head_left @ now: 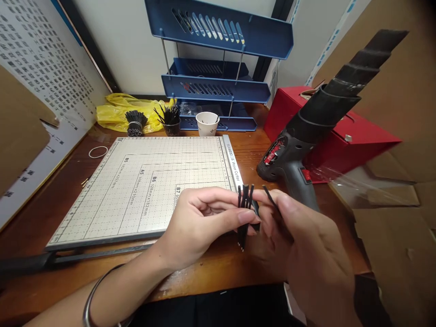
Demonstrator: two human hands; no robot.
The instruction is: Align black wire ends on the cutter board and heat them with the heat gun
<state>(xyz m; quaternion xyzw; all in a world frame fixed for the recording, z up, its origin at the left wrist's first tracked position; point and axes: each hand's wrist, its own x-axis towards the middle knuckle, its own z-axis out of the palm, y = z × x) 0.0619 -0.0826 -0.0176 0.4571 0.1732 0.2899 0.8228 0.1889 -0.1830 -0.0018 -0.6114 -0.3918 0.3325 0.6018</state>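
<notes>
Several short black strips (pixel 243 231) stand upright in a small bunch, pinched between the thumb and fingers of my left hand (pixel 207 220). Close on the right, my right hand (pixel 306 236) holds a single black strip (pixel 268 195), tilted, between thumb and forefinger. The fingertips of both hands almost meet. Behind my left hand lies a cream paper cutter board (pixel 136 181) with grid lines. Farther back are a tied bundle of black strips (pixel 135 122), a dark cup of black strips (pixel 171 125) and a white paper cup (pixel 207 125).
A heat gun (pixel 299 136) leans at the right against a red box (pixel 361 147). Blue tiered trays (pixel 218 91) stand at the back, beside a yellow plastic bag (pixel 116 113). The cutter's black handle (pixel 27 263) is at the left; cardboard (pixel 395 254) is at the right.
</notes>
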